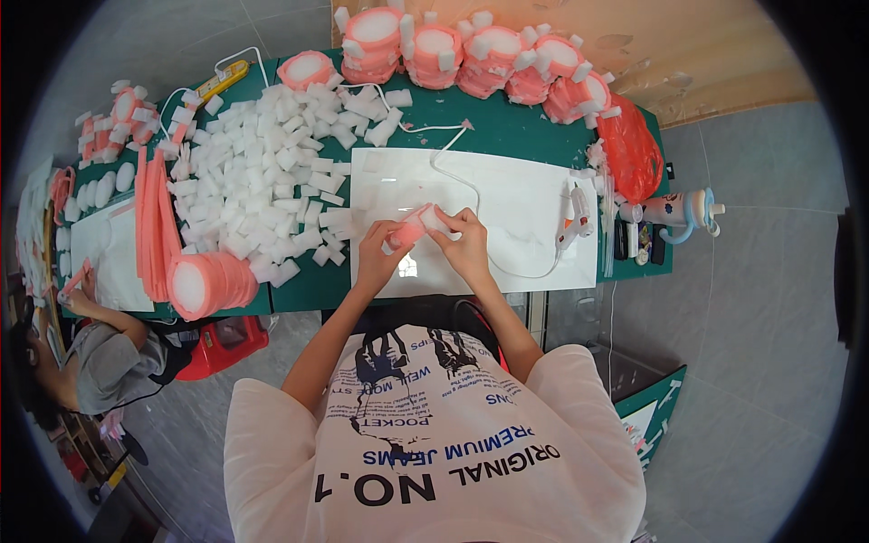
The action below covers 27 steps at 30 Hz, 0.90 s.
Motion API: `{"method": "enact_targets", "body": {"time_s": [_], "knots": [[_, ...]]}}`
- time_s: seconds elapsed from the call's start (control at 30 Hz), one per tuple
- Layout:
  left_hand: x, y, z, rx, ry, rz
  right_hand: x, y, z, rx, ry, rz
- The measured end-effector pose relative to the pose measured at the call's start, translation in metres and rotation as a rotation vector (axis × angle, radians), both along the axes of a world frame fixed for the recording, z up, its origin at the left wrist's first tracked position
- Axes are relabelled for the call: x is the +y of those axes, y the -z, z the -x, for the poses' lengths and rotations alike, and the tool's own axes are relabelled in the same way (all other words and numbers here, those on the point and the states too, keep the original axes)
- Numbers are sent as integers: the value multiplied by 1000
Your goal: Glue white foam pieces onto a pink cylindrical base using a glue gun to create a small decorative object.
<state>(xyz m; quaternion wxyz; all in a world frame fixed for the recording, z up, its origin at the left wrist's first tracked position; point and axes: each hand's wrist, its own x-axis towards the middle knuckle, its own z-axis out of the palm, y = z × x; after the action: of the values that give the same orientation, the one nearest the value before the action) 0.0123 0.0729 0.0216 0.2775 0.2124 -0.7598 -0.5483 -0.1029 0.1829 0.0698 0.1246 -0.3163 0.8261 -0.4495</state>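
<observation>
Over a white board point(520, 185), my two hands hold a small pink foam ring point(407, 234) between them. My left hand point(378, 251) is closed around its left side. The fingertips of my right hand point(463, 239) pinch a white foam block point(432, 218) against its right side. Whether the block is stuck to the ring I cannot tell. A white glue gun point(574, 220) lies at the right of the board, and its cable loops past my right hand.
Left of the board spreads a heap of white foam blocks point(262, 154), beside pink strips point(156, 226) and a stack of pink-rimmed discs point(213, 283). Several similar stacks point(434, 54) line the back edge. A red bag point(631, 149) and a cup point(665, 209) are at right. Another person point(113, 353) works at far left.
</observation>
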Motion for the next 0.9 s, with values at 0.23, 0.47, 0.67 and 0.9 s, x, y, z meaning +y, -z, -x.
{"method": "enact_targets", "body": {"time_s": [0.23,0.47,0.67,0.9], "knots": [[-3,0,-2,-41,45,-21,-4,3,1,-73,1,-37],[-2,1,-3,-32,29,-41,-4,-3,-1,135,-77,-57],[-3,0,-4,-38,24,-52,-7,3,1,19,-6,31],[-4,0,-3,-46,50,-77,-12,-1,8,-87,27,-106]]}}
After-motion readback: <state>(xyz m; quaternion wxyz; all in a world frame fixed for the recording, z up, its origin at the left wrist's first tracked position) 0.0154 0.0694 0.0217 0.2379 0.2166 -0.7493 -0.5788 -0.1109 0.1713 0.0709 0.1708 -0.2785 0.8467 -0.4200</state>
